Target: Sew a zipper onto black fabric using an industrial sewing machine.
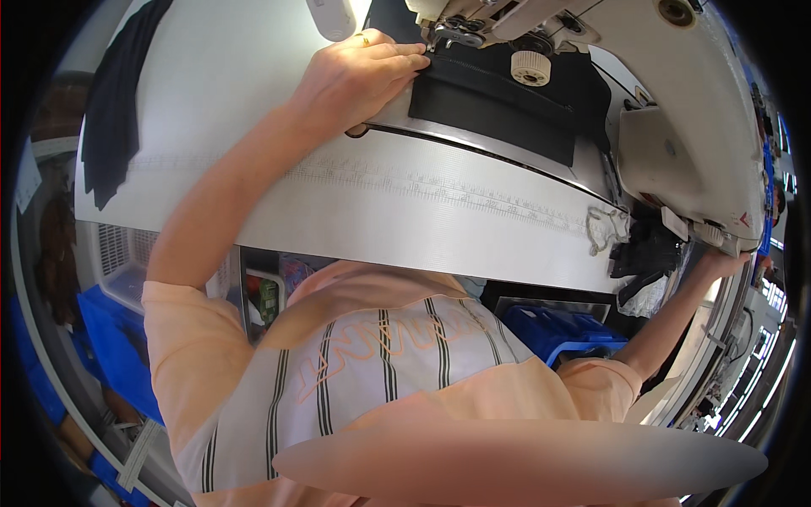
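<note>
Two bare hands in view, well apart, with a black fabric panel (498,106) under the head of an industrial sewing machine (676,72). Lying flat on the metal bed plate (481,149), well back from the near edge of the white table (405,221) and toward its right half, beyond the printed ruler (439,187) along that edge. Left hand (359,78) stretched in over the near edge, fingers close together, tips on the panel's left end just beside the presser foot (432,42); cannot tell whether pinched on the cloth or only pressed down. Right hand (721,264) out past the table's near-right corner, at the lower right end of the machine; too small and partly hidden, so cannot tell whether clamped or loose. Judging by the thin, flat layers and the seam or fold across them, probably light, soft and limp, a little firmer along that ridge, hardly fragile, yet apt to slide on smooth metal. Best held with flat fingertips at the left margin, clear of the presser foot. Also on the table: black cloth (127,93) along the left edge, dark bundled cloth (649,247) by the near-right corner.
</note>
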The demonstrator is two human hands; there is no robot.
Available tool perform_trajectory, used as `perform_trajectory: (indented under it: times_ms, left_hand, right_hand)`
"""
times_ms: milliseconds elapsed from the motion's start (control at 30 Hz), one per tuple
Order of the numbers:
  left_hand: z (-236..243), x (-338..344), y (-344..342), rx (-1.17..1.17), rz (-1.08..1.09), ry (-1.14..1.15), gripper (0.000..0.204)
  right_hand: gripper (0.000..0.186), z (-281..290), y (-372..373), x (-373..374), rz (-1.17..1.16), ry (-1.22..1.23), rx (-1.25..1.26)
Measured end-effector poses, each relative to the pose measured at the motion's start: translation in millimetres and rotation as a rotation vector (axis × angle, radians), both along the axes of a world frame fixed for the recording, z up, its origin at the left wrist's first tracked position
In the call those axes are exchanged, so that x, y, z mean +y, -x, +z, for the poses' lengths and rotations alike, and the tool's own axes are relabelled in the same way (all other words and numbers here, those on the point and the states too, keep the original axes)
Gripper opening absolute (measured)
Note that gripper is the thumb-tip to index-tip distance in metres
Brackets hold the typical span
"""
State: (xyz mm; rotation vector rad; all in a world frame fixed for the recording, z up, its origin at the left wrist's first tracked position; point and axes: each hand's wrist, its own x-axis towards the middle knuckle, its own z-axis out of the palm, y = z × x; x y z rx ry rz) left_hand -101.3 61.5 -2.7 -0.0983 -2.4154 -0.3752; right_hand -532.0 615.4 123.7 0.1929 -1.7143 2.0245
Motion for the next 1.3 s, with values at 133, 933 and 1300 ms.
perform_trajectory:
  times_ms: [133, 933, 1300]
  left_hand:
    - [2.5, 0.5, 2.0, -0.005, -0.011, -0.002, 0.021]
    - [41.4, 35.1, -42.5, -0.202, -0.154, -0.171, 0.017]
    - [82.9, -4.8, -8.7, -1.066, 0.074, -1.027, 0.028]
  right_hand:
    - [0.063, 11.6, -25.1, 6.3, -0.386, -0.592, -0.080]
    - [0.044, -89.7, -354.0, -283.9, 1.127, -1.003, 0.922]
    - [0.057, -102.1, -338.6, -329.6, 1.006, -1.300, 0.958]
